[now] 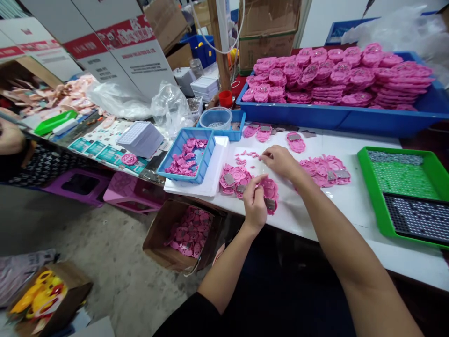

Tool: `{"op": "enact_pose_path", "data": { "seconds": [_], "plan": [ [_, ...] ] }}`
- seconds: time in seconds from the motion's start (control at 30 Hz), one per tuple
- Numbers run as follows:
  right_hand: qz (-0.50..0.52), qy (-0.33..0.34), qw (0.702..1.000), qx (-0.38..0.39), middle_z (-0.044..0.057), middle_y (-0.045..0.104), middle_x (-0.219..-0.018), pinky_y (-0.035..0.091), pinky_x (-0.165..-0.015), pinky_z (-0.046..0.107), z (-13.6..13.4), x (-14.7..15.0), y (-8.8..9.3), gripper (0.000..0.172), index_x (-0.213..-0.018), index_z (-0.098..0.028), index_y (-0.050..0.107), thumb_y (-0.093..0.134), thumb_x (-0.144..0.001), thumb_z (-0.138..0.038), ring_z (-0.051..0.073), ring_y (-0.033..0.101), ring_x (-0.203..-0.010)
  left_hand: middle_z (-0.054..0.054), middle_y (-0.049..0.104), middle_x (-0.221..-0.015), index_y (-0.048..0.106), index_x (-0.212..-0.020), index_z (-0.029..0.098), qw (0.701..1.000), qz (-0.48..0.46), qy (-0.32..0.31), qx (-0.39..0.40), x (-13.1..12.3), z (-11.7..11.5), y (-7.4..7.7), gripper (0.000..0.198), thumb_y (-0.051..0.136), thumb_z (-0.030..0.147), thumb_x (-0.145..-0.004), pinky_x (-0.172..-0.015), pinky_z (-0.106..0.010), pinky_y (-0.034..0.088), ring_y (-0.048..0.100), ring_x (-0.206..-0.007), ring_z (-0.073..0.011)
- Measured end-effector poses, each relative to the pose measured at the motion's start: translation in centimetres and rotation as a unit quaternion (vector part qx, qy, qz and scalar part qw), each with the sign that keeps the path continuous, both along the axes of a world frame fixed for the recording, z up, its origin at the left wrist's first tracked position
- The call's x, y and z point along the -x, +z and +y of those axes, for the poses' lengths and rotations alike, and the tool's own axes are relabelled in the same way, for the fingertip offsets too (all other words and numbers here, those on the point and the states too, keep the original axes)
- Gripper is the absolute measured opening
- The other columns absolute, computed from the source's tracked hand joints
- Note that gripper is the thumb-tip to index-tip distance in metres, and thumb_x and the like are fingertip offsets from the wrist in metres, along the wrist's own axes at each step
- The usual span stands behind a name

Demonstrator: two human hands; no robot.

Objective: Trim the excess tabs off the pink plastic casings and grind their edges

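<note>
A factory workshop, by its look: beyond the right hand point(278, 161), a blue tray point(301, 115) is heaped with pink plastic parts point(336, 72); left of the left hand point(255, 207) stands a blue basket point(207, 158) of smaller pink pieces point(185, 159); lower left, a cardboard box point(157, 235) of pink parts above bare grey floor point(119, 252). Farther left is another worker's hand point(9, 136).

A short black left sleeve point(196, 316) and dark clothing point(284, 290) are worn, forearms point(226, 269) and fingers point(258, 195) bare.

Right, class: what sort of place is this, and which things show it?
Likely a small factory workshop: pink plastic parts heaped in a blue tray, and a cardboard box of similar ones below the table.
</note>
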State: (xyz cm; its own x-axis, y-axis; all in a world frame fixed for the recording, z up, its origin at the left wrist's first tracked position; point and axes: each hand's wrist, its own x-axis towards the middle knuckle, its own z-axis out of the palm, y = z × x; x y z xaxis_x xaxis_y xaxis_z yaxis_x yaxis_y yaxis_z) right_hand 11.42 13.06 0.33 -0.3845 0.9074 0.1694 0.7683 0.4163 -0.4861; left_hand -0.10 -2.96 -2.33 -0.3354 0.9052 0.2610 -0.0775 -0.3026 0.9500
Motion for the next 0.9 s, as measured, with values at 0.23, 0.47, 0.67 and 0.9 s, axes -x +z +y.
{"op": "enact_pose_path", "data": {
  "seconds": [0.23, 0.47, 0.67, 0.9],
  "plan": [
    [-0.03, -0.003, 1.0, -0.004, 0.016, 0.069, -0.106, 0.048, -0.091, 0.037, -0.9, 1.3, -0.1, 0.026, -0.103, -0.014, 0.076, 0.053, -0.097, -0.024, 0.024, 0.062, -0.096, -0.008, 0.074, -0.12, 0.071, -0.121, 0.02, 1.0, -0.002, -0.025, 0.008, 0.1, 0.2, 0.2, 0.033, 0.047, 0.031, -0.102, -0.104, -0.037, 0.052, 0.068, -0.115, -0.0221],
    [-0.03, -0.024, 0.999, -0.001, 0.019, 0.068, -0.108, 0.044, -0.089, 0.038, -1.6, 2.5, -0.8, 0.023, -0.102, -0.011, 0.072, 0.052, -0.098, -0.022, 0.027, 0.059, -0.1, -0.011, 0.068, -0.124, 0.058, -0.14, 0.023, 0.998, -0.021, -0.011, 0.051, -0.4, 0.0, -0.1, 0.051, 0.068, 0.045, -0.095, -0.094, -0.032, 0.055, 0.068, -0.107, -0.0196],
    [0.044, -0.004, 0.998, 0.046, 0.01, 0.07, -0.092, 0.046, -0.079, 0.033, -1.6, 0.2, 3.1, 0.011, -0.095, -0.014, 0.067, 0.059, -0.093, -0.021, 0.019, 0.059, -0.081, -0.01, 0.072, -0.12, 0.069, -0.123, 0.02, 0.997, -0.045, 0.007, 0.054, -0.4, -0.2, 0.4, 0.042, 0.072, 0.048, -0.092, -0.1, -0.034, 0.054, 0.069, -0.111, -0.0213],
    [0.215, 0.2, 0.912, 0.287, 0.004, 0.067, -0.087, 0.048, -0.073, 0.029, -5.6, -2.9, 7.8, 0.031, -0.096, -0.017, 0.068, 0.072, -0.089, -0.047, 0.014, 0.058, -0.079, -0.009, 0.076, -0.112, 0.072, -0.117, 0.018, 0.998, -0.043, 0.003, 0.052, -0.6, 0.4, 0.1, 0.036, 0.072, 0.043, -0.092, -0.095, -0.035, 0.057, 0.072, -0.103, -0.0213]
  ]
}}
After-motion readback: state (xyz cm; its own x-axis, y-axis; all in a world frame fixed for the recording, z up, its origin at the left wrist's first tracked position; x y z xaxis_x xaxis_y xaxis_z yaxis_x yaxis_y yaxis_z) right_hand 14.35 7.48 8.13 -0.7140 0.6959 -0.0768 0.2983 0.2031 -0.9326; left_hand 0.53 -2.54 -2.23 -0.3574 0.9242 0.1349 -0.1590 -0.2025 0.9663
